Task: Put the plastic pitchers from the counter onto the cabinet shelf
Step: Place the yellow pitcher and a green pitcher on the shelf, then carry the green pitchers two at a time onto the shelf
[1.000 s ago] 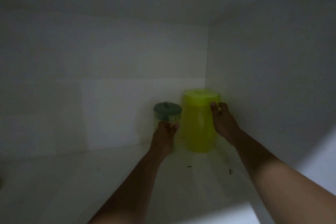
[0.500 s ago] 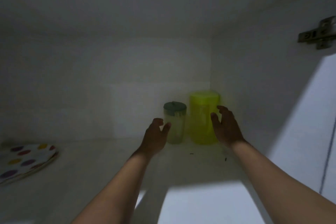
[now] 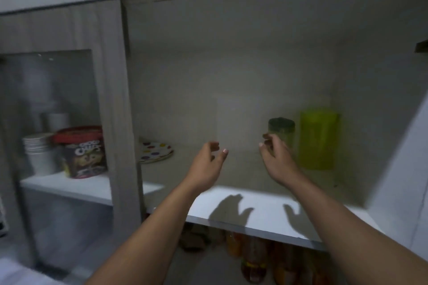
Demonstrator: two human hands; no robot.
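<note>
Both hands hover over the front of the cabinet shelf (image 3: 266, 206), holding nothing. The left hand (image 3: 208, 164) has its grip loosely open, fingers relaxed; the right hand (image 3: 278, 159) likewise. Beyond the right hand the green-lidded pitcher (image 3: 283, 131) stands upright, and just right of it the yellow pitcher (image 3: 318, 141). A dotted plate (image 3: 155, 151) lies far left of the left hand.

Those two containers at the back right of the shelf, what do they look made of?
Yellow-green pitcher: likely translucent plastic; its colour glows evenly and the dim wall shades through it. Smaller pitcher: seemingly clear or lightly tinted plastic under an opaque dark green lid. The blur hides the surface finish.
</note>
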